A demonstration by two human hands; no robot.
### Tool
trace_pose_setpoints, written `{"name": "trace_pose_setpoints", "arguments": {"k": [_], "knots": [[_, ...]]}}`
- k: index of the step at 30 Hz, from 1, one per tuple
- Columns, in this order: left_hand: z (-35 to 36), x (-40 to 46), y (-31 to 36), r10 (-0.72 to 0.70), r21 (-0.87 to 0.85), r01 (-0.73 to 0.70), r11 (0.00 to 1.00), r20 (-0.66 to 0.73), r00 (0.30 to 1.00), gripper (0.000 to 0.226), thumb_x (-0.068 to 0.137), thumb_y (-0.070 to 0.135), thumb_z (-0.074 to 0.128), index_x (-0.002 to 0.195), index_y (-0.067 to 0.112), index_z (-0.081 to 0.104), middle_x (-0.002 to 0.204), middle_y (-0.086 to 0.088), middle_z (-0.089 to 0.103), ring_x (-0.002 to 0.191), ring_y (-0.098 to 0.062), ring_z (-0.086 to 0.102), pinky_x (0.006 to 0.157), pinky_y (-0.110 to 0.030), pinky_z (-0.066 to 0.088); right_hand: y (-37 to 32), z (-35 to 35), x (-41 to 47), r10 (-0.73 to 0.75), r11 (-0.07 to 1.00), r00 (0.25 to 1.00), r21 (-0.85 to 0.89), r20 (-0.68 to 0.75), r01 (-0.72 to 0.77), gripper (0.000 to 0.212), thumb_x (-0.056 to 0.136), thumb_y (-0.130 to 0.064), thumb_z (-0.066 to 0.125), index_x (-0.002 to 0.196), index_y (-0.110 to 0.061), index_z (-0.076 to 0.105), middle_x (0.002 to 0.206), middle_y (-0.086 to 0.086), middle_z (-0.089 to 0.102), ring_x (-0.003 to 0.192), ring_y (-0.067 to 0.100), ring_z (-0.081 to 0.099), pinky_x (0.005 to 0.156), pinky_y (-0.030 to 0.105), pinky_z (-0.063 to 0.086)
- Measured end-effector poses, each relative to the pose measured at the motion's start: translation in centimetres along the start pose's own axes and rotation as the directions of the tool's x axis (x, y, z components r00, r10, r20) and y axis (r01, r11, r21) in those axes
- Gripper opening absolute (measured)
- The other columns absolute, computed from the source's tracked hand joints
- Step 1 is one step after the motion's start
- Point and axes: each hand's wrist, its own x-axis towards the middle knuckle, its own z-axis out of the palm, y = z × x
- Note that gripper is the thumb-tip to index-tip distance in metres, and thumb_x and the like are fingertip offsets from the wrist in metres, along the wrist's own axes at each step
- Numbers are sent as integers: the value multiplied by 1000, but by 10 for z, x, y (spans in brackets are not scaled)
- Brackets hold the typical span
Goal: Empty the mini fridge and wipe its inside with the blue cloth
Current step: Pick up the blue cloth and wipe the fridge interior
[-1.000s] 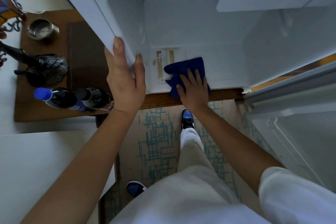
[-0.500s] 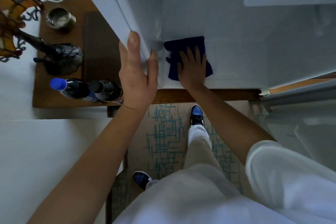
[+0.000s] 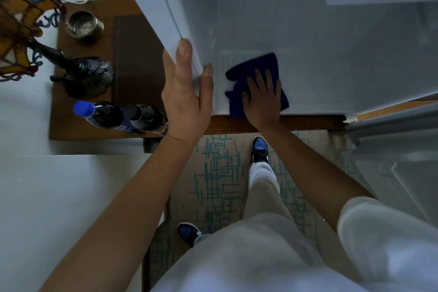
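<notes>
white short sleeve [image 3: 388,239] | bare forearms | pale trousers [image 3: 260,187] | blue, black and white sneakers [image 3: 259,149]

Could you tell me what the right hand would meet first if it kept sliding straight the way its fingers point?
Probably nothing before the fridge's back wall. The right hand presses the cloth flat on the floor, which looks bare ahead, though depth is hard to judge.
</notes>
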Motion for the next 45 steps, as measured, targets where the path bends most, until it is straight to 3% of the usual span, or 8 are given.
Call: {"name": "trace_pose_setpoints", "arguments": {"k": [4,9,14,18,27,32,36,45], "knots": [[1,-1,2,0,16,0,1000,-9,1000,100,99,-7,57,156,50,-2,149,-27,32,141,-15,24,118,-6,20,-25,2,44,31,999,1000,11,0,-31,53,107,-42,32,154,-22,43,165,10,35,156,35,21,128,57,7],[3,-3,4,-47,37,47,998,-5,999,109,98,-12,56,154,55,-8,147,-18,15,145,-19,19,119,-8,18,-45,12,39,-152,988,987,17,50,152,50,103,-28,42,150,-14,49,158,11,46,153,36,30,127,58,14],[3,-2,4,-50,19,50,999,11,999,107,99,-10,56,154,56,-8,153,-19,17,146,-23,21,121,-11,19,-9,13,-17,-297,954,955,27,-24,297,43,105,-29,41,143,-15,57,155,10,49,149,36,38,123,59,24],[2,-3,4,-21,17,21,1000,4,1000,105,99,-10,56,155,52,-7,152,-22,18,146,-30,22,122,-14,19,15,6,-41,-131,991,991,7,-11,131,52,106,-41,37,152,-20,47,164,11,36,154,36,27,125,58,20],[1,-1,7,-46,22,46,999,11,999,105,99,-9,54,153,55,-9,151,-21,19,143,-16,16,119,-6,16,-17,-4,40,148,989,988,-31,44,-147,60,108,-46,29,161,-20,26,171,13,16,159,35,6,128,58,0],[4,-1,8,-75,30,75,997,-2,997,109,99,-11,55,152,58,-10,158,-19,22,145,-17,18,119,-6,16,-36,7,29,-86,996,996,-16,32,87,53,106,-36,35,155,-16,43,165,11,33,156,35,21,127,59,9],[6,-2,8,-88,20,89,996,-12,996,109,98,-10,55,152,59,-9,147,-17,17,140,-35,27,118,-6,19,-20,9,-9,-210,977,978,25,-7,210,51,102,-31,35,145,-12,55,158,12,45,151,37,34,124,60,22],[3,-1,7,-50,6,50,999,9,999,105,100,-10,53,153,57,-8,160,-18,24,146,-23,19,121,-9,16,29,8,-41,22,999,997,-30,-69,-24,59,106,-52,35,155,-19,41,166,16,29,157,36,20,128,56,14]]}}
